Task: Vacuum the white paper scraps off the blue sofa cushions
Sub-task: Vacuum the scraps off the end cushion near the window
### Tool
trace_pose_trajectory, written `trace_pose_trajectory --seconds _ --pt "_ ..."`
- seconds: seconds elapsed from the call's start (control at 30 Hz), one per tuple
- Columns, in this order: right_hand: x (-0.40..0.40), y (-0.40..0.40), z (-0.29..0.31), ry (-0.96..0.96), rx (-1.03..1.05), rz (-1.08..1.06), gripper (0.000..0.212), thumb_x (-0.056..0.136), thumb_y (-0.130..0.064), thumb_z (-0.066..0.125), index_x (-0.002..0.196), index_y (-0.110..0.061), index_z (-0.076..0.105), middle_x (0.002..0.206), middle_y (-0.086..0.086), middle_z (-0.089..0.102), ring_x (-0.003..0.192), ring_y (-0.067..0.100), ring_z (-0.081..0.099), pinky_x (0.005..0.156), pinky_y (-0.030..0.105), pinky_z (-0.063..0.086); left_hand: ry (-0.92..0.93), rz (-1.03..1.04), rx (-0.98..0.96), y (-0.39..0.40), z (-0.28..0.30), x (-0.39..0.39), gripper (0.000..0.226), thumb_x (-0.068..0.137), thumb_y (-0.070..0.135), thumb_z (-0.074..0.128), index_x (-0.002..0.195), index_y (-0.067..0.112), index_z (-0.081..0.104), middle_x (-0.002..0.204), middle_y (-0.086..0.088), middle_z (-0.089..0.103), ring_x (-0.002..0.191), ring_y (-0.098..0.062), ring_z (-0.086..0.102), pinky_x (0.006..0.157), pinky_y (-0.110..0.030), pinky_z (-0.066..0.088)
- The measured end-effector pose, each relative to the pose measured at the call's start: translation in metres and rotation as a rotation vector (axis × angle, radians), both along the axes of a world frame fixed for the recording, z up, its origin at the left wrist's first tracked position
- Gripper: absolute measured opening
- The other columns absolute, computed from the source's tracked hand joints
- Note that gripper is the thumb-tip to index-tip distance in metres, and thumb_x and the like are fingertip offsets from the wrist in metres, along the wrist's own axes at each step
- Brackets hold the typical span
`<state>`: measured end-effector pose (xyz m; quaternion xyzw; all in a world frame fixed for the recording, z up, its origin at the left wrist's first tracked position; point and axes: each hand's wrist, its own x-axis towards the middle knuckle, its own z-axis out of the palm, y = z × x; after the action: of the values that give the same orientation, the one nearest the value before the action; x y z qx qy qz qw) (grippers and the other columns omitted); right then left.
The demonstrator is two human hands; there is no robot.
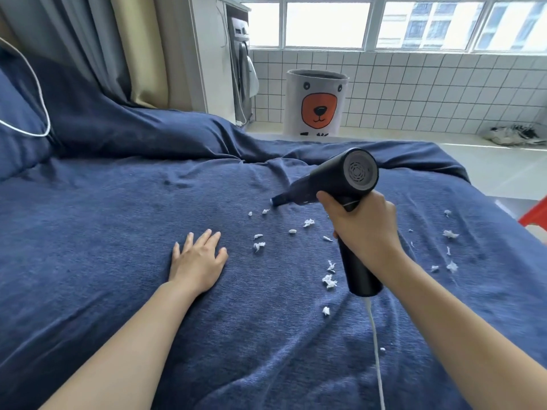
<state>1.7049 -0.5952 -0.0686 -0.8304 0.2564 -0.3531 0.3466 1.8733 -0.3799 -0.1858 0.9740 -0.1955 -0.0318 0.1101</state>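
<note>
Many white paper scraps (329, 281) lie scattered over the right half of the blue sofa cushion (118, 232), in the only view, the head camera. One loose group sits in the middle, from just near the vacuum's nozzle down toward the near edge; a second, smaller group lies further right, well apart from the first.

A black handheld vacuum (343, 184) is held above the cushion by the right hand (362, 229), whose fingers and thumb curl firmly round the upright handle. Its body tilts down to the left, and the narrow nozzle tip (276, 200) sits at the fabric, just beside two small scraps. The round vented rear end faces the camera. A white cord (376, 344) runs from the bottom of the handle down over the cushion toward the near edge.

The left hand (199, 260) lies flat on the cushion, palm down, fingers straight and spread, holding nothing. It is left of the middle group of scraps, near them but apart.

At the far left a blue back cushion (20, 119) with white piping rises beside grey and beige curtains (97, 45). Beyond the sofa stands a white laundry basket (316, 105) with a bear face, against a white tiled wall (429, 93) under windows.
</note>
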Motion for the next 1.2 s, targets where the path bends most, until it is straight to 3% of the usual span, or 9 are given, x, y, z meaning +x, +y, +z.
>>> trace_pose_trajectory --seconds 0.1,0.2,0.27,0.5,0.9,1.2 --pt "-0.005 0.008 0.002 0.007 0.013 0.043 0.036 0.083 -0.047 0.073 0.066 -0.016 0.062 0.052 -0.009 0.061 0.060 0.008 0.060 0.056 0.004 0.039 0.006 0.001 0.008 0.000 0.000 -0.001 0.055 0.099 0.047 0.026 0.151 0.031 0.020 0.160 0.009 0.011 0.148 -0.024 0.004 0.119 -0.048 0.002" --pt "-0.011 0.015 0.008 0.025 0.088 0.086 0.039 0.084 -0.046 0.072 0.062 -0.015 0.063 0.048 0.001 0.064 0.058 0.013 0.066 0.062 0.021 0.048 0.003 0.001 0.013 0.001 0.001 -0.003 0.055 0.099 0.047 0.026 0.151 0.031 0.020 0.160 0.009 0.012 0.148 -0.023 0.005 0.119 -0.047 0.002" --pt "-0.017 0.019 0.010 0.034 0.134 0.105 0.040 0.083 -0.046 0.073 0.060 -0.014 0.063 0.050 0.002 0.067 0.052 0.013 0.067 0.062 0.024 0.052 -0.001 -0.005 0.016 0.002 0.001 -0.003 0.055 0.099 0.048 0.026 0.151 0.031 0.020 0.160 0.009 0.012 0.148 -0.023 0.005 0.119 -0.047 0.003" --pt "-0.037 0.016 0.018 0.036 0.232 0.140 0.033 0.084 -0.040 0.075 0.065 -0.017 0.063 0.052 -0.002 0.066 0.044 0.013 0.067 0.051 0.020 0.053 0.004 0.000 0.004 0.002 0.002 -0.002 0.055 0.099 0.048 0.027 0.151 0.032 0.022 0.160 0.010 0.013 0.148 -0.022 0.005 0.118 -0.046 0.001" --pt "-0.061 0.005 0.025 0.111 0.065 0.168 0.039 0.080 -0.048 0.073 0.060 -0.017 0.062 0.052 0.001 0.067 0.058 0.014 0.069 0.067 0.025 0.054 -0.012 0.034 0.003 -0.003 0.003 -0.008 0.053 0.099 0.045 0.029 0.150 0.029 0.025 0.159 0.007 0.016 0.147 -0.024 0.009 0.119 -0.046 0.004" --pt "-0.098 0.001 0.038 0.161 0.080 0.250 0.041 0.078 -0.049 0.072 0.059 -0.015 0.062 0.051 0.001 0.067 0.047 0.010 0.064 0.056 0.018 0.051 0.005 -0.037 0.009 -0.023 0.005 -0.025 0.055 0.099 0.047 0.030 0.151 0.029 0.023 0.160 0.007 0.013 0.148 -0.026 0.007 0.118 -0.049 0.006"
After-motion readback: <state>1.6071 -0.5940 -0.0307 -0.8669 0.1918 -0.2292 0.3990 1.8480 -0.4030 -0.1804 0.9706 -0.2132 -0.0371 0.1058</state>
